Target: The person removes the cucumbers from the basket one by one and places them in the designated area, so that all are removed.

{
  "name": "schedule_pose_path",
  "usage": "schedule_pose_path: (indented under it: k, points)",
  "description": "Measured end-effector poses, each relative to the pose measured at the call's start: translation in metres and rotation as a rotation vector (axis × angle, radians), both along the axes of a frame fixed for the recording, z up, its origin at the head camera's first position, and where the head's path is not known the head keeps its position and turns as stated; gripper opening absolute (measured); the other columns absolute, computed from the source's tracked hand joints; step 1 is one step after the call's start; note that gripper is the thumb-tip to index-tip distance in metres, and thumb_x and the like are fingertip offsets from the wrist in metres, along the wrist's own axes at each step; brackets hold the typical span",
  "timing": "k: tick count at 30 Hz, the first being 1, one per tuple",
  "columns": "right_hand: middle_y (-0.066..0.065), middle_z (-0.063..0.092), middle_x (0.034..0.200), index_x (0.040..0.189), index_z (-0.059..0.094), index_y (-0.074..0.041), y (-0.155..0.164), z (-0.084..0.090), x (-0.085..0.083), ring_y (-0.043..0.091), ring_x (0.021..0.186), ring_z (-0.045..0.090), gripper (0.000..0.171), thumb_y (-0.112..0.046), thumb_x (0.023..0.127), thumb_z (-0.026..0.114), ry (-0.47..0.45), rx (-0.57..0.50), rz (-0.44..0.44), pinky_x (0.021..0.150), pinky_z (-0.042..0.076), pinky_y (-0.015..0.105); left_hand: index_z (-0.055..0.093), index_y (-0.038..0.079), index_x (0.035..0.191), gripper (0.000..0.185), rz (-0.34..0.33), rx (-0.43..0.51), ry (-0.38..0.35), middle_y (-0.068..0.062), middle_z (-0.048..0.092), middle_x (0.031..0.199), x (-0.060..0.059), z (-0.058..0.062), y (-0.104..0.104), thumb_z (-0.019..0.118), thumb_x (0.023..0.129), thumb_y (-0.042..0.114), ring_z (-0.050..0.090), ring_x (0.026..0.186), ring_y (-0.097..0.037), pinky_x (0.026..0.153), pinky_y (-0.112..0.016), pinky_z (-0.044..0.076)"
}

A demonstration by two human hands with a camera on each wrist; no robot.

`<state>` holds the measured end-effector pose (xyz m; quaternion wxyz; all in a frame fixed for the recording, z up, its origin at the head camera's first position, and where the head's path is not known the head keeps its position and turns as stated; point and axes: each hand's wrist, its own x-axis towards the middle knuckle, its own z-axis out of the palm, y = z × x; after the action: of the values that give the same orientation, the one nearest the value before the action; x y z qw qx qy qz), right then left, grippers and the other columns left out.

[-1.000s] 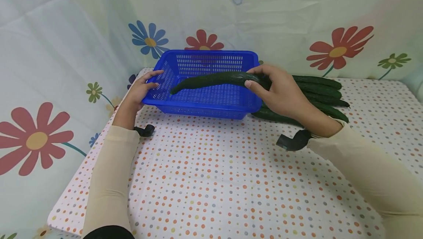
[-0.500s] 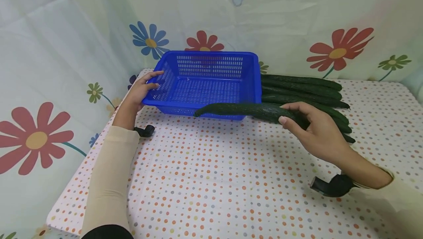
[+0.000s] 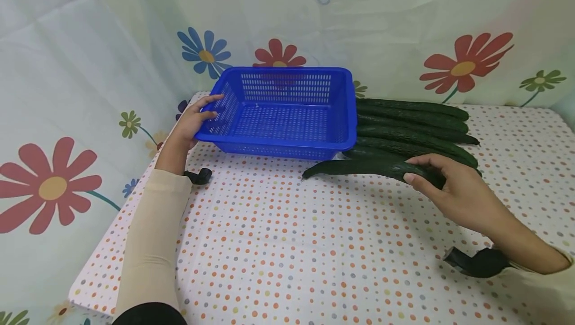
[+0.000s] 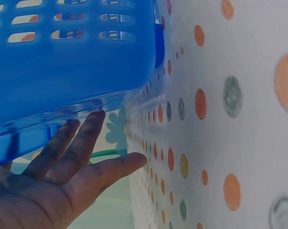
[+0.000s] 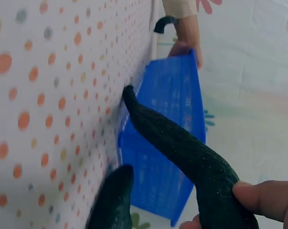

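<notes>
Your right hand (image 3: pixel 462 192) has its thumb and fingers curled round the thick end of a long dark cucumber (image 3: pixel 368 167); the thumb (image 5: pixel 265 198) presses on the bumpy skin, and the rest of the fruit juts out past it, unsupported. The cucumber lies low over the dotted tablecloth (image 3: pixel 287 245), just in front of the blue plastic basket (image 3: pixel 287 143) and beside the pile of cucumbers (image 3: pixel 413 125); whether its thin tip touches the cloth, the views do not settle.

Held at one end like this, it will likely feel nose-heavy; a cucumber of this length is firm but can snap if levered, so a hold nearer the middle would probably balance it better. The ridged skin should give fair purchase unless wet; a moderate squeeze ought to do, as hard pinching may bruise it.

Your left hand (image 3: pixel 193 123) rests against the basket's left end wall, fingers fairly straight and spread; the fingertips (image 4: pixel 94 119) touch the rim from below and outside, steadying rather than gripping. The basket stands at the back of the table, its mesh floor bare; it looks light and slightly flexible, so it may slide if knocked.

Behind everything hangs a pale flowered sheet (image 3: pixel 467 60); a black strap piece (image 3: pixel 476 262) shows at your right wrist.
</notes>
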<state>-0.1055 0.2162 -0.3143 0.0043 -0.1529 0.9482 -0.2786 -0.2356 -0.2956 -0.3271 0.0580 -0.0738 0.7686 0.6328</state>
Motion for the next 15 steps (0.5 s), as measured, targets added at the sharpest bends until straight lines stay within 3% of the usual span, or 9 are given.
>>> schedule_pose_path:
  k: [9, 15]
  points:
    - [0.002, 0.033, 0.050, 0.126, 0.048, -0.004, 0.026, 0.005, -0.010, 0.013, 0.042, 0.028, 0.054, -0.046, 0.091, 0.048, -0.030, 0.169, -0.045, 0.041, 0.023, 0.028, 0.051, 0.042, 0.127, 0.042, 0.007, -0.003, -0.011, -0.002, 0.031, 0.146, -0.003, -0.001, 0.000, 0.047, 0.094, 0.016, 0.054, 0.113, -0.039, 0.068, -0.040, 0.056]
    - [0.008, 0.053, 0.060, 0.127, 0.043, 0.004, 0.037, 0.002, -0.020, 0.016, 0.046, 0.039, 0.058, -0.044, 0.094, 0.044, -0.074, 0.235, -0.052, 0.043, 0.029, 0.029, 0.052, 0.042, 0.126, 0.042, 0.007, 0.009, -0.003, -0.004, 0.031, 0.146, -0.003, -0.002, -0.001, 0.046, 0.094, 0.015, 0.049, 0.118, -0.040, 0.068, -0.040, 0.056]
